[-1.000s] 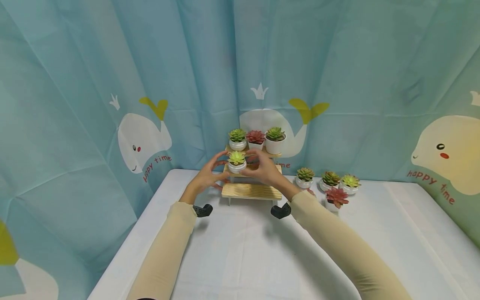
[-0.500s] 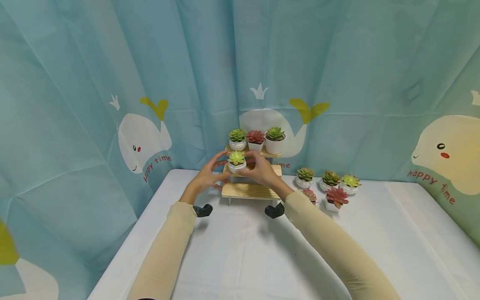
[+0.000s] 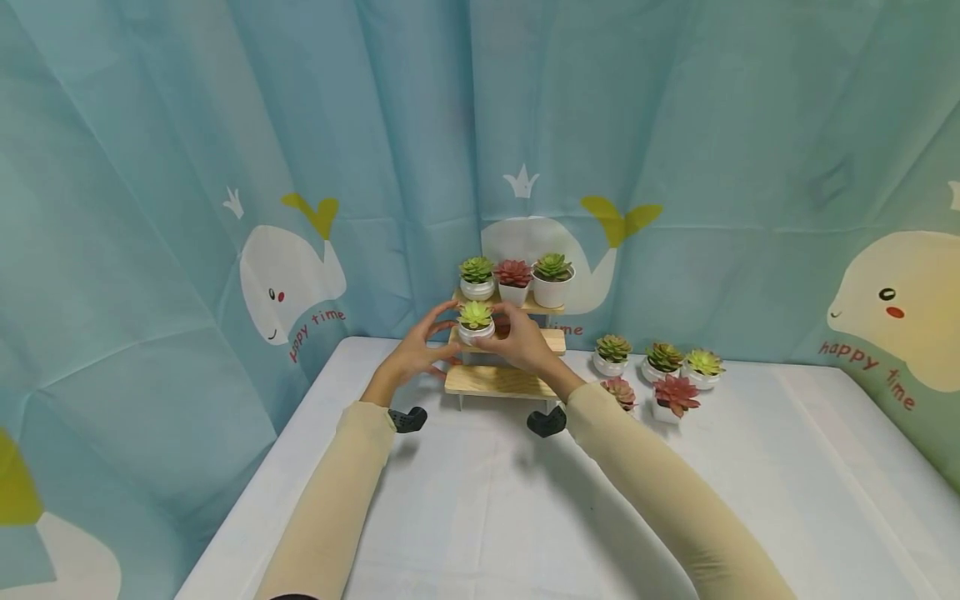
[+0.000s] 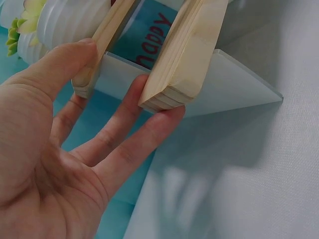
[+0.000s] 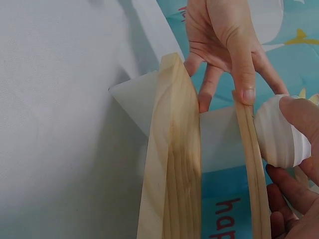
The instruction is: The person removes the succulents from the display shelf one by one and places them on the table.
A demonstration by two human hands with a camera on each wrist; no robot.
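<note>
A small yellow-green potted succulent [image 3: 476,316] in a ribbed white pot sits at the left end of the middle tier of a wooden plant stand [image 3: 501,382]. My right hand [image 3: 527,342] grips its pot [image 5: 279,132] from the right, thumb on the near side and fingers around the far side. On the stand's left end, my left hand [image 3: 411,352] holds on: the thumb [image 4: 75,52] lies on the middle plank, and fingertips touch the lower plank's end [image 4: 169,97]. Whether the pot bears fully on the plank cannot be told.
Along the top tier stand a green succulent [image 3: 477,275], a red one [image 3: 513,279] and another green one [image 3: 553,279]. Several more potted succulents, among them a red one [image 3: 676,396], stand on the white table [image 3: 465,517] to the right. A blue whale-print curtain [image 3: 420,125] hangs behind.
Over the first half second my right wrist moved a little left, uncovering more of a pinkish succulent on the table. The pot and left hand have hardly moved; the head view shifted very slightly.
</note>
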